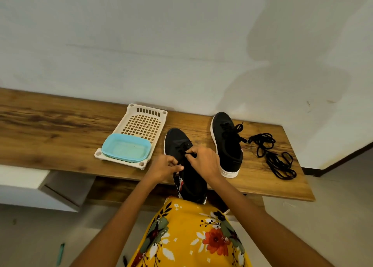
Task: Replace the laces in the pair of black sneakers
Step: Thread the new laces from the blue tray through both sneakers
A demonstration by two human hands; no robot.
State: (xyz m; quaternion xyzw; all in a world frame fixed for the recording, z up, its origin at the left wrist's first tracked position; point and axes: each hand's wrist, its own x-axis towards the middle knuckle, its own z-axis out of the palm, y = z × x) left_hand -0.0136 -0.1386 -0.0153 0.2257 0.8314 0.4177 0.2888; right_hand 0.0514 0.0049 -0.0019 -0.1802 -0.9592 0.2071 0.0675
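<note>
A long wooden shelf (pixel 50 123) runs along a pale wall (pixel 161 45). On the left part of it sits a cream plastic basket tray (pixel 141 123) with lots of little holes. A light blue tub (pixel 126 148) sits inside the near end of the tray. Just to the right of the tray is the near black sneaker (pixel 181 158), with its toe pointing at the wall and its heel hanging over the front edge of the shelf, close to the person's yellow flowered dress (pixel 189 236). The left hand (pixel 164 168) is at the left side of this shoe, with its fingers curled and pinching a thin black lace (pixel 182 152). The right hand (pixel 203 161) is on the right side of the same shoe, with its fingertips pinched on the lace over the top holes. The lace is so dark against the shoe that it is hard to tell how it runs. Next comes the other black sneaker (pixel 226 143), lying on the shelf with a white sole and its lace ends loose. Farthest right, a pile of loose black laces (pixel 272 155) lies tangled on the wood.
</note>
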